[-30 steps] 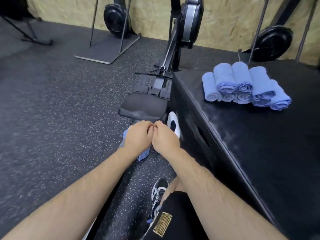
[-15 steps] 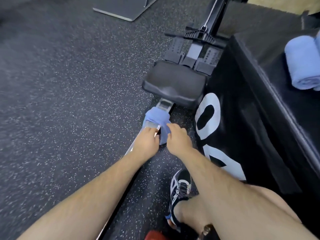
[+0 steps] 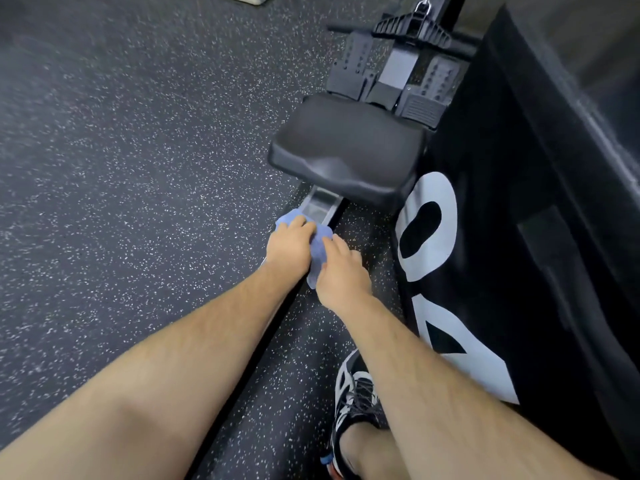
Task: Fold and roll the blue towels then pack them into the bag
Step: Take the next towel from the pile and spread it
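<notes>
The left hand [image 3: 289,245] has slid forward onto the blue towel [image 3: 319,250], fingers curled over it; right hand [image 3: 341,273] fingers pinch it.

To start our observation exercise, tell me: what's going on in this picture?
A person bends over a rowing machine's rail, just behind its seat. The left hand and the right hand both grip a blue towel that lies bunched on the rail, not yet neatly rolled. A tall black box stands to the right, and one shoe shows below the arms.
</notes>
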